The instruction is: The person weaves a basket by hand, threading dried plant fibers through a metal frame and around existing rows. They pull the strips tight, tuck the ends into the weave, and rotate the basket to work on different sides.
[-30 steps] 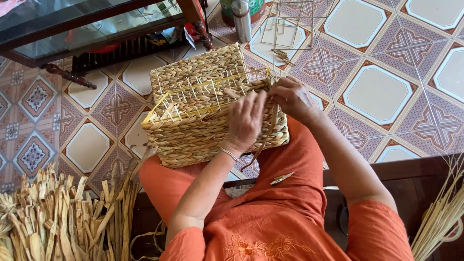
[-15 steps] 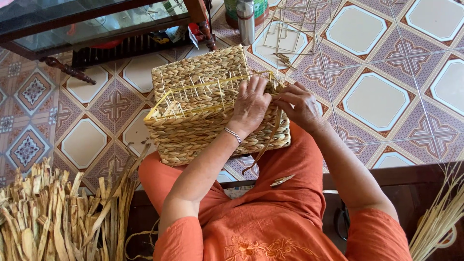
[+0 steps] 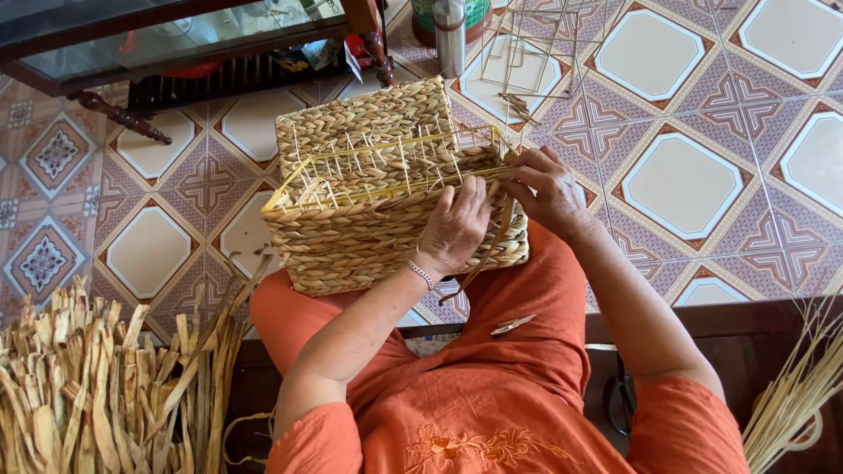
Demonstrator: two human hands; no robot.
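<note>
We had the woven basket (image 3: pixel 378 197) resting on our lap, on the orange-clad knees, tipped so its open side faced left-far. Rectangular, braided dry fibre over a yellow wire frame (image 3: pixel 351 167); thin wire uprights showed bare along the top band where the weave hadn't reached.

Left hand (image 3: pixel 452 230) lay flat against the basket's near-right face, fingers spread and pressing on the weave close to the rim. A beaded bracelet (image 3: pixel 421 274) sat on that wrist. Right hand (image 3: pixel 549 189) was at the basket's right corner, fingers curled and pinching a fibre strand (image 3: pixel 481 259) that trailed down past the basket toward the lap. Hands sat just beside each other, not touching as far as we could tell. Whether the left hand actually gripped anything, we couldn't tell.

A short loose fibre piece (image 3: pixel 512 326) lay on the right thigh.

Around us: a bundle of dried flat strips (image 3: pixel 97 395) near-left, thinner pale stalks (image 3: pixel 795 395) near-right. Far side had a glass-topped dark wood table (image 3: pixel 176 35), a metal flask (image 3: pixel 450 35) standing upright on the patterned tile floor (image 3: pixel 702 175), and an empty wire frame (image 3: pixel 536 44) just right of the flask.
</note>
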